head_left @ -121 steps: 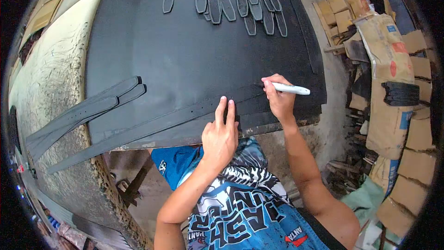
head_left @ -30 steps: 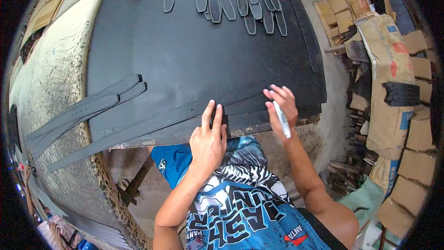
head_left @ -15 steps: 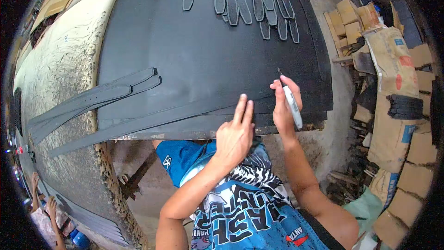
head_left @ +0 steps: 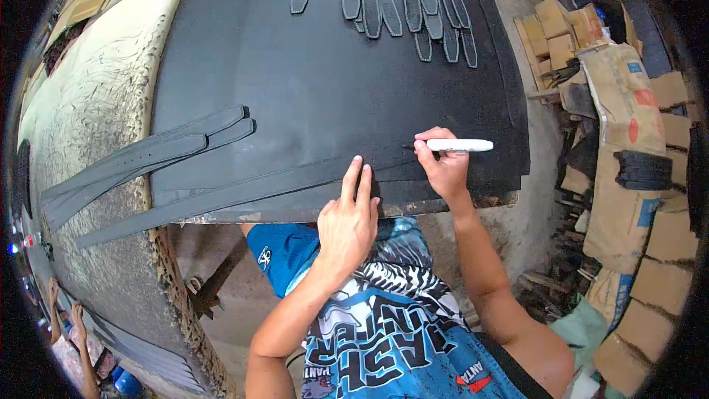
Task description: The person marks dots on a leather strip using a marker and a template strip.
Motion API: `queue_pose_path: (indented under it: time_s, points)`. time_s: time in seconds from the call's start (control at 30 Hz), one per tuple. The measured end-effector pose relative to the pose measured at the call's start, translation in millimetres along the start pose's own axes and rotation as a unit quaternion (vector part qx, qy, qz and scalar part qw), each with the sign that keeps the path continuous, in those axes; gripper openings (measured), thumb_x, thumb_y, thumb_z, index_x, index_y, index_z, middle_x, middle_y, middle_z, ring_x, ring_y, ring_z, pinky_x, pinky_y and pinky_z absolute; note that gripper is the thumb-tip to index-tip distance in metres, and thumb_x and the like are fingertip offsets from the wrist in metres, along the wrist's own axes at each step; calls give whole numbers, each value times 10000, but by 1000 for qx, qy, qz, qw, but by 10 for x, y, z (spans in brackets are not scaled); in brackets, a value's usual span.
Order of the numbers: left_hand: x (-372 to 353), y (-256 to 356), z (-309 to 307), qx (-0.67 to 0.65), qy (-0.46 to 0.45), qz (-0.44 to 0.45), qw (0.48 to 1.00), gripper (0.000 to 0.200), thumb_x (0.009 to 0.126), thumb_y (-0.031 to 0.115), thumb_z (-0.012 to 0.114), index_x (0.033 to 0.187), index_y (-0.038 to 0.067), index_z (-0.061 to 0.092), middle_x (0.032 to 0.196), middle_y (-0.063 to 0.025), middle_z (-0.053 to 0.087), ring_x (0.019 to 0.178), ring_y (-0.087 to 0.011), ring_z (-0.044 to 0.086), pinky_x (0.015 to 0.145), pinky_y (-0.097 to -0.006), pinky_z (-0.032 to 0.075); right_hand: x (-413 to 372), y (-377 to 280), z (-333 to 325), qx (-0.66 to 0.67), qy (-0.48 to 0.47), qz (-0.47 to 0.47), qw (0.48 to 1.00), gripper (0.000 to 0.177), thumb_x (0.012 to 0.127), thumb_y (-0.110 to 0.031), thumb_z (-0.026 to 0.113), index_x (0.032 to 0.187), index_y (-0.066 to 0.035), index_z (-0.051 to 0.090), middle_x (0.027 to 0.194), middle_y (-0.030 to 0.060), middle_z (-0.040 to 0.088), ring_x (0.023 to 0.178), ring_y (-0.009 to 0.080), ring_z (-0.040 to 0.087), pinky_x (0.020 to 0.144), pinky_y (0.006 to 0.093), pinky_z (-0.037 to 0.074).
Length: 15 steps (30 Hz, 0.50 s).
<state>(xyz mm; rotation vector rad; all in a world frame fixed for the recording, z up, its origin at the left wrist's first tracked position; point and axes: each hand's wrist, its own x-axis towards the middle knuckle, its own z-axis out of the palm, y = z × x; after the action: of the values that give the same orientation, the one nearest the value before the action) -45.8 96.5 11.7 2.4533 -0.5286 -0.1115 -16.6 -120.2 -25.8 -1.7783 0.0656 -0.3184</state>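
Note:
A long black strap (head_left: 221, 197) lies slantwise along the near edge of the black-topped table (head_left: 317, 89). My left hand (head_left: 348, 225) rests on its right part with two fingers stretched out, holding nothing. To the right, my right hand (head_left: 447, 170) pinches a white marker (head_left: 465, 145), whose dark tip points left and is at or just above the strap's right end; contact cannot be told. Several straps with punched holes (head_left: 148, 154) lie at the left, and more stitched belt ends (head_left: 369, 0) hang down from the table's far side in view.
A pale, scuffed surface (head_left: 96, 89) adjoins the table on the left. Cardboard boxes (head_left: 557, 29) and a long wrapped package (head_left: 628, 125) stand at the right. Another person's hands (head_left: 79, 318) show at the lower left.
My left hand has slid left along the strap. My right hand has moved left and down, and the marker has turned from steeply slanted to nearly level.

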Motion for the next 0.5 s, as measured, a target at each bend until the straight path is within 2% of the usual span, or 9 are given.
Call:
queue_pose_path:
  time_s: [0.03,0.23,0.43,0.5]
  points:
    - [-3,-7,2,-2,3,0,1000,535,877,136,681,1370,2,523,1484,-159,449,679,-339,681,611,-413,569,17,12,24,4,9,-22,1000,58,883,-8,707,923,-39,679,782,-28,616,639,15,487,542,205,378]
    - [-18,-35,38,0,-4,-2,1000,545,873,131,681,1376,3,517,1496,-151,440,667,-334,676,603,-412,566,26,-40,64,-32,9,-18,999,45,877,-30,725,901,-36,686,745,-30,614,602,13,469,517,211,363]
    - [-16,-25,34,6,-9,-6,1000,549,879,141,680,1384,6,510,1504,-145,431,679,-340,681,612,-412,570,62,-77,82,-104,-12,-65,992,41,874,-28,726,892,-40,691,740,-28,621,592,20,468,512,213,357]
    - [-22,-24,44,6,-10,-8,1000,549,882,142,678,1387,10,509,1507,-143,428,688,-341,684,620,-413,572,40,-34,54,-71,-8,-46,996,42,882,-15,712,909,-30,683,777,-14,629,619,27,494,536,210,385]
